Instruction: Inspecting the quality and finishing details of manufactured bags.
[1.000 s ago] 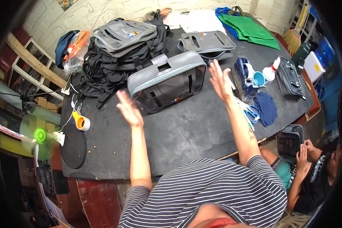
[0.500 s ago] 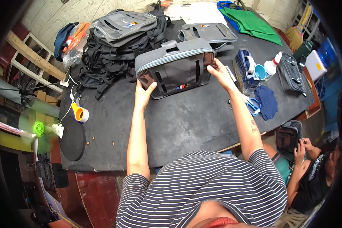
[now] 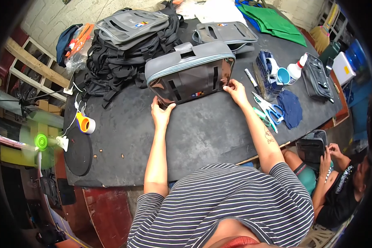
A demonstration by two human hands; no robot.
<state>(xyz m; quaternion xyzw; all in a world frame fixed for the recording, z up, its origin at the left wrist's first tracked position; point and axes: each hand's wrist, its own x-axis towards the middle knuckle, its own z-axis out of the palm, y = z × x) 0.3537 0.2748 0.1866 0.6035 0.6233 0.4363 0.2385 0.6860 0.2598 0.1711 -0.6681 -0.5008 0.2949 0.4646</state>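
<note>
A grey zippered bag stands upright on the black table in front of me. It has a pale zipper along its top edge, black strap slots and a small coloured patch low on its dark front. My left hand grips the lower left corner, thumb in front. At the lower right corner my right hand pinches the edge between thumb and curled fingers. Some fingertips are hidden by the bag. Just behind it lies another grey bag of similar make.
Black backpacks are heaped at left under a grey bag. Blue-handled scissors, a marker, a glue bottle and a tape roll lie around. A spinning fan is at left; a co-worker sits at right.
Both my hands have slid down the bag's sides to its lower corners. The bag has shifted slightly, and the scissors beside my right forearm show more fully.
</note>
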